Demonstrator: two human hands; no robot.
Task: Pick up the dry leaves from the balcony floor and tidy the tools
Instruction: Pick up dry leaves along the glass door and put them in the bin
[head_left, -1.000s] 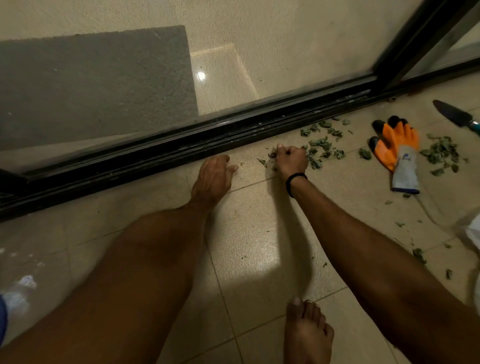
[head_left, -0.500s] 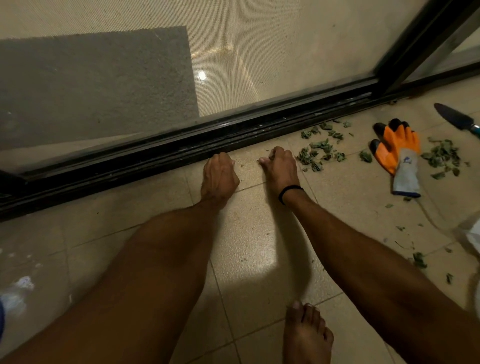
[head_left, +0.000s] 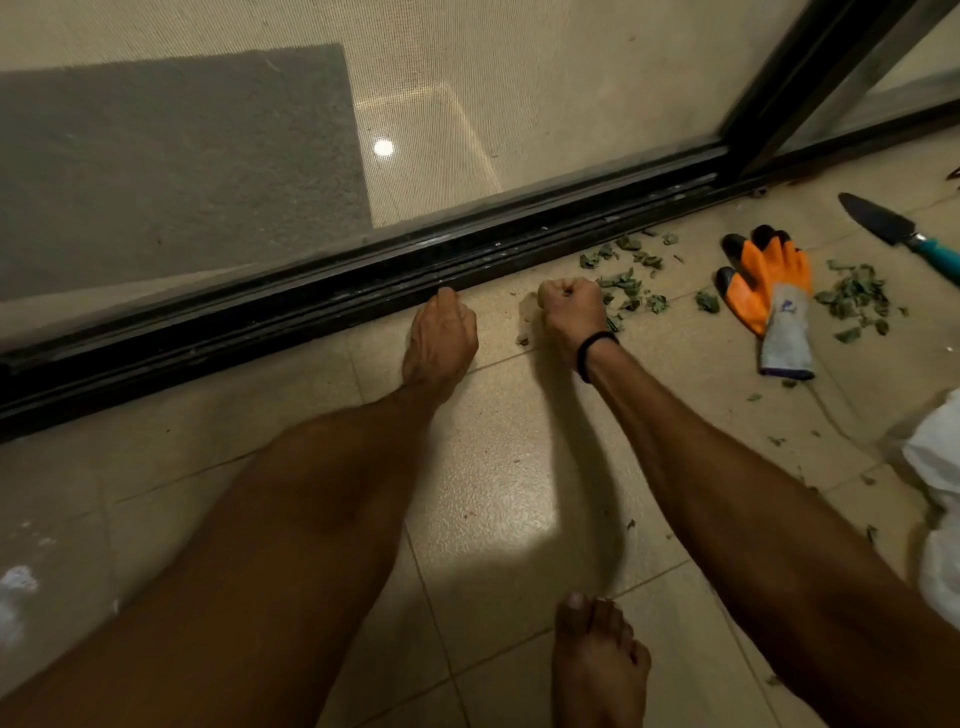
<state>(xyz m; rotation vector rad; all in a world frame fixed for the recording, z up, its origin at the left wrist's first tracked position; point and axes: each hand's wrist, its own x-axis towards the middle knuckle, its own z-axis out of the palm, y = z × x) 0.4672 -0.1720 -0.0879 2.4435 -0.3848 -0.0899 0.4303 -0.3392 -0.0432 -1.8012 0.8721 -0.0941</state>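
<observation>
R grip fisted on dry leaves; L grip relaxed on floor; glove logo unreadable.

Thin black band behind the bare right hand.

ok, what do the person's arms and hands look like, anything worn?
Both forearms are bare, no sleeves in view. The left hand wears nothing; the right hand is gloveless too, with a thin black band round its wrist.
</observation>
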